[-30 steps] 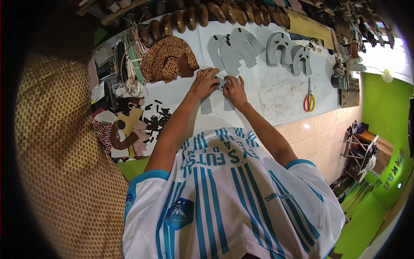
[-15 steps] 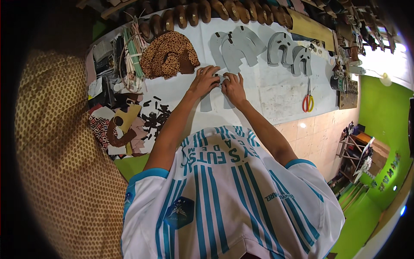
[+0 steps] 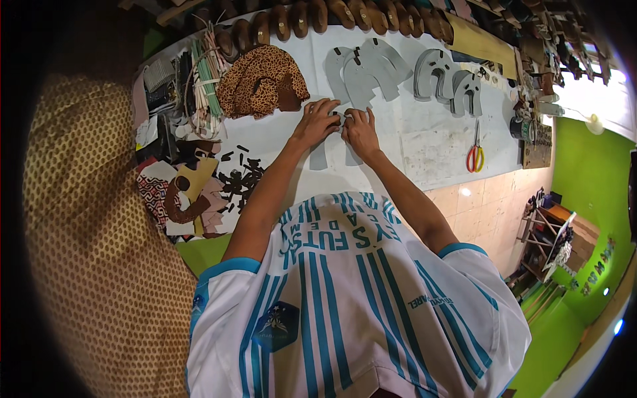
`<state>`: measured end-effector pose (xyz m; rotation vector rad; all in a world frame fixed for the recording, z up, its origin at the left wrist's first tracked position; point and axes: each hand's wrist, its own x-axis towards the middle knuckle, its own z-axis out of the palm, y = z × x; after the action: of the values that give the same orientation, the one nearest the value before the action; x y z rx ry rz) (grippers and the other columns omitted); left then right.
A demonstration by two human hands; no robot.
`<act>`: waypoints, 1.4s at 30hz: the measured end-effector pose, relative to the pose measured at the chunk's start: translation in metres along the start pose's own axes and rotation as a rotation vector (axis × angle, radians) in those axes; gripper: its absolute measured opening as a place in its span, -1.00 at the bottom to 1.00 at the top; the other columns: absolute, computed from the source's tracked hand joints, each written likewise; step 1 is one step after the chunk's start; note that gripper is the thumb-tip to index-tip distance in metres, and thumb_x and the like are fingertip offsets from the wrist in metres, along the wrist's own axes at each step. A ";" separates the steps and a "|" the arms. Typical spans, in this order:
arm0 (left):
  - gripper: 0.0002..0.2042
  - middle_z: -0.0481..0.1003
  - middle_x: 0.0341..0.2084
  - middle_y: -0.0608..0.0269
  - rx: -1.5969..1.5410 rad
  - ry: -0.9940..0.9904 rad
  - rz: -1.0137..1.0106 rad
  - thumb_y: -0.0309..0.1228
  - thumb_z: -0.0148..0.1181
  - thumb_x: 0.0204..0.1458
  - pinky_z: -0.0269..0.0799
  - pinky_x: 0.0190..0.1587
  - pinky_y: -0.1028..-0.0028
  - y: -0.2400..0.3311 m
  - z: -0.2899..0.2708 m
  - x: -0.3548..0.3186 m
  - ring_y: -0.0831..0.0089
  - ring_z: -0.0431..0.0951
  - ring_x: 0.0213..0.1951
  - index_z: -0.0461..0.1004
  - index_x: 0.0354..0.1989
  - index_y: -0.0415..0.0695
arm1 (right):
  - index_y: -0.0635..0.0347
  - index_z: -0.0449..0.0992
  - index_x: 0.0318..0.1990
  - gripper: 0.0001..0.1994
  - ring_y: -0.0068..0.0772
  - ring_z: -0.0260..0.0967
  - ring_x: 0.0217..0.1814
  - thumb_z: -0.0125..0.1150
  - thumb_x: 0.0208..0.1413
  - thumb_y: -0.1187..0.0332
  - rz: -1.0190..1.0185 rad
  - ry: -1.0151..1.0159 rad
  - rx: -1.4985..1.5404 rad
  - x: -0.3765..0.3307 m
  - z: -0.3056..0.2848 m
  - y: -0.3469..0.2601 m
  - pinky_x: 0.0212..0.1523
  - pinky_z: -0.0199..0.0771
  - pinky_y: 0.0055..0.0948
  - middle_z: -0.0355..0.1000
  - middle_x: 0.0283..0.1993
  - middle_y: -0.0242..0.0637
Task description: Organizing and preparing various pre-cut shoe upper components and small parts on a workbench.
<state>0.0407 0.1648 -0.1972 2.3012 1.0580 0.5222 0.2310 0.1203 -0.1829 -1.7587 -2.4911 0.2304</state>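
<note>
Two hands, left hand (image 3: pixel 317 123) and right hand (image 3: pixel 360 130), pinching one grey cut-out (image 3: pixel 337 142) (scissors (image 3: pixel 475 156) apart).

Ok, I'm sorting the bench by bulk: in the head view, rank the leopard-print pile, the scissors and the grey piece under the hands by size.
1. Leopard-print pile, clearly largest.
2. Grey piece, partly hidden under the hands.
3. Scissors, similar in length, so this order is unsure.

Small grey piece (image 3: pixel 343 121) between both hands' fingertips, mostly hidden, shape unclear.
</note>
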 end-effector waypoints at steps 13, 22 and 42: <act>-0.81 0.30 0.32 0.27 0.012 0.024 -0.012 -0.32 0.38 0.03 0.06 0.34 0.07 0.001 0.002 -0.001 0.22 0.20 0.38 0.59 -0.20 -0.03 | 0.27 0.57 -0.08 -0.76 -0.31 0.26 0.29 0.12 0.19 0.35 -0.016 0.023 0.066 -0.003 -0.001 0.000 0.53 -0.11 0.08 0.37 0.13 -0.27; -0.79 0.29 0.34 0.24 0.015 0.035 -0.013 -0.30 0.38 0.04 0.04 0.33 0.05 0.000 0.006 -0.002 0.17 0.20 0.38 0.61 -0.17 -0.04 | 0.28 0.56 -0.11 -0.77 -0.29 0.26 0.29 0.13 0.19 0.35 -0.032 0.025 0.035 0.000 -0.001 0.000 0.52 -0.09 0.09 0.38 0.13 -0.27; -0.80 0.30 0.33 0.24 0.013 0.036 -0.026 -0.29 0.39 0.03 0.06 0.31 0.05 0.002 0.002 -0.002 0.17 0.21 0.37 0.60 -0.21 -0.04 | 0.24 0.58 -0.17 -0.82 -0.22 0.29 0.23 0.19 0.15 0.37 -0.021 0.102 0.094 0.000 0.003 0.001 0.49 0.02 0.00 0.38 0.09 -0.25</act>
<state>0.0419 0.1619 -0.1977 2.2944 1.1105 0.5502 0.2311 0.1205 -0.1855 -1.6647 -2.3857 0.2452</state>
